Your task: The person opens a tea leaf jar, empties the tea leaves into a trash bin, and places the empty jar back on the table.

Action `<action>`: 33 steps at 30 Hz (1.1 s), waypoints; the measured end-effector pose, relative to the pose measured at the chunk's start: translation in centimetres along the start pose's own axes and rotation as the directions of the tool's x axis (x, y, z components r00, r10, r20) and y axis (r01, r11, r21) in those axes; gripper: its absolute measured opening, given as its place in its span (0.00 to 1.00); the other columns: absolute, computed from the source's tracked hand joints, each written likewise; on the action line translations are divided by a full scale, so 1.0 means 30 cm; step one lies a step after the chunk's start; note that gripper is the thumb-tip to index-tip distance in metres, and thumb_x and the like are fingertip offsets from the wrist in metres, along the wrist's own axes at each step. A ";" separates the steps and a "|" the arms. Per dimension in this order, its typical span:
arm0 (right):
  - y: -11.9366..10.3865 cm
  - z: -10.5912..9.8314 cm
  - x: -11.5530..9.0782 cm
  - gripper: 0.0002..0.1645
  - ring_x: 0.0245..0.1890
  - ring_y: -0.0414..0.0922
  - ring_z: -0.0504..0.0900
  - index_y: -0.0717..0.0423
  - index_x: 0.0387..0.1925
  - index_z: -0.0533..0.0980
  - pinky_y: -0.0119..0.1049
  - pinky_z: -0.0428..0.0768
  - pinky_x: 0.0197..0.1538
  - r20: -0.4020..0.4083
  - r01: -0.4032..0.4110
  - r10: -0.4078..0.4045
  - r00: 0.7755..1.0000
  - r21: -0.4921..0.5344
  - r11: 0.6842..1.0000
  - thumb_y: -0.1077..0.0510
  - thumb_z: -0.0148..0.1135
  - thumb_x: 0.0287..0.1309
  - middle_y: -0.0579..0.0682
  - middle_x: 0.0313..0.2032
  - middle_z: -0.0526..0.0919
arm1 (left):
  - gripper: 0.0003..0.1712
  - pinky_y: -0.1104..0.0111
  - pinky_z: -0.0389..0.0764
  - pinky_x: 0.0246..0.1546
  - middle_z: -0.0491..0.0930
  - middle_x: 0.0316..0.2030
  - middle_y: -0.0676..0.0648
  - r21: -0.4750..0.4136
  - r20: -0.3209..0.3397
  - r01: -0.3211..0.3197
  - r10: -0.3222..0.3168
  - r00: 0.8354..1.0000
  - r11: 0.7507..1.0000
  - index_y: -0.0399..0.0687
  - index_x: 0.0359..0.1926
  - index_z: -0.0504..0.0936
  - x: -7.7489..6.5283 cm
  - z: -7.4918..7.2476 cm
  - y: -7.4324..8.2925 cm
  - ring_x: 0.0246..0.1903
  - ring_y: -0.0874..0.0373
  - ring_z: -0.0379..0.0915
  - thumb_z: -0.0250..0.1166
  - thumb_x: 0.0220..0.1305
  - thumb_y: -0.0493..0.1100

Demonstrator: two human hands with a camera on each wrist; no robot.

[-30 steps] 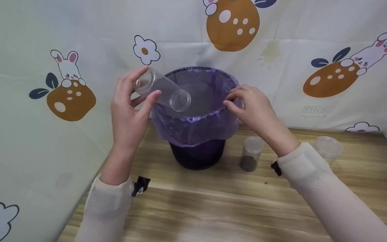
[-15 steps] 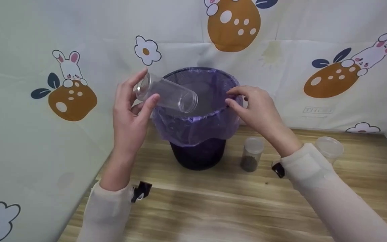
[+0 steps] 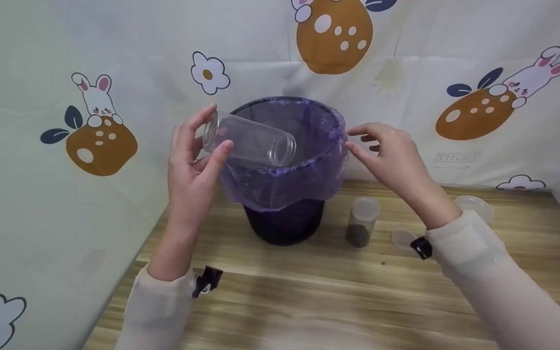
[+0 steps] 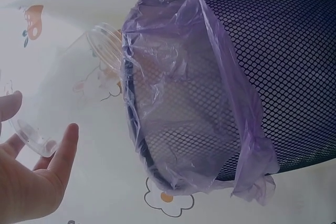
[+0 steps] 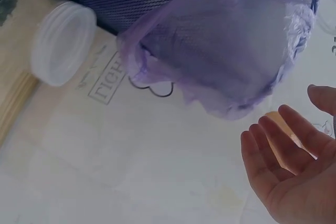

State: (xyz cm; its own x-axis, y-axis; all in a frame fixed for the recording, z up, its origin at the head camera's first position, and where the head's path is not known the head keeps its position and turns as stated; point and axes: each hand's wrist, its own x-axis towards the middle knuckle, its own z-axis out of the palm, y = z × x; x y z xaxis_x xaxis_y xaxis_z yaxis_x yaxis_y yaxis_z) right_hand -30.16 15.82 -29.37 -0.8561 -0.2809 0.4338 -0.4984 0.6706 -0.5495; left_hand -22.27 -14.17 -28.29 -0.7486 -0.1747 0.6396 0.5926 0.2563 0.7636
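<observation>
My left hand (image 3: 190,165) grips a clear plastic jar (image 3: 253,138) by its base end, thumb and fingers round it. The jar is tilted, its open mouth over the black mesh trash can (image 3: 285,223), and its walls look see-through with nothing inside. A purple trash bag (image 3: 280,189) lines the can and folds down over the rim. My right hand (image 3: 392,153) is at the right side of the rim, fingers relaxed and holding nothing. In the right wrist view its fingers (image 5: 283,140) are spread apart from the bag.
A capped clear jar (image 3: 362,223) with dark contents stands right of the can on the wooden table (image 3: 309,301). A small clear lid (image 3: 404,239) and another clear round container (image 3: 477,208) are by the right forearm. Patterned cloth (image 3: 406,29) hangs behind.
The jar in my left hand has swung toward level, its mouth moving right. My right hand has let go of the bag's edge and drawn back right, uncovering the small lid.
</observation>
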 end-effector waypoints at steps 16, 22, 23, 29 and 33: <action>0.157 -0.035 -0.091 0.21 0.53 0.58 0.84 0.58 0.54 0.80 0.55 0.83 0.54 0.028 -0.111 0.113 0.993 -0.053 0.992 0.49 0.58 0.69 0.59 0.55 0.84 | 0.28 0.66 0.86 0.49 0.69 0.61 0.49 -0.089 0.052 0.002 0.003 0.999 0.996 0.44 0.66 0.70 -0.022 0.048 0.010 0.57 0.54 0.77 0.65 0.66 0.35; 0.207 -0.033 -0.136 0.23 0.53 0.60 0.84 0.60 0.56 0.79 0.57 0.83 0.54 0.064 -0.152 0.158 0.985 -0.085 0.985 0.48 0.58 0.70 0.61 0.55 0.83 | 0.28 0.67 0.86 0.45 0.69 0.59 0.47 -0.124 0.074 0.000 0.009 0.997 0.992 0.43 0.65 0.69 -0.043 0.068 0.020 0.56 0.52 0.78 0.64 0.66 0.34; 0.217 -0.031 -0.142 0.23 0.52 0.61 0.84 0.60 0.56 0.79 0.57 0.82 0.54 0.075 -0.160 0.167 0.983 -0.091 0.983 0.48 0.58 0.70 0.62 0.55 0.82 | 0.28 0.66 0.86 0.46 0.68 0.59 0.47 -0.133 0.078 -0.004 0.014 0.997 0.991 0.43 0.66 0.69 -0.046 0.070 0.022 0.56 0.51 0.78 0.64 0.66 0.34; 0.277 -0.009 -0.183 0.22 0.51 0.63 0.84 0.61 0.56 0.78 0.59 0.81 0.54 0.128 -0.190 0.208 0.970 -0.140 0.972 0.50 0.59 0.69 0.65 0.54 0.83 | 0.29 0.64 0.85 0.50 0.66 0.60 0.46 -0.149 0.101 -0.027 0.042 0.994 0.989 0.41 0.67 0.67 -0.070 0.082 0.029 0.57 0.51 0.77 0.62 0.67 0.34; 0.313 0.004 -0.213 0.23 0.54 0.63 0.81 0.61 0.57 0.78 0.59 0.80 0.55 0.160 -0.209 0.237 0.958 -0.171 0.963 0.49 0.59 0.69 0.64 0.54 0.83 | 0.28 0.65 0.86 0.49 0.66 0.62 0.47 -0.160 0.115 -0.031 0.050 0.992 0.987 0.39 0.66 0.67 -0.084 0.093 0.034 0.57 0.51 0.77 0.62 0.68 0.33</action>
State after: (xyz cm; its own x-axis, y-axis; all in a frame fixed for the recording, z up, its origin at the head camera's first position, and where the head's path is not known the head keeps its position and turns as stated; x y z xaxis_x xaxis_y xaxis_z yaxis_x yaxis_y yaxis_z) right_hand -29.39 23.83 -37.39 -0.9602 -0.2207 0.1712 -0.2776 0.8219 -0.4975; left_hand -20.60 -10.82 -29.36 -0.7475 -0.0510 0.6624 0.6554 0.1065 0.7478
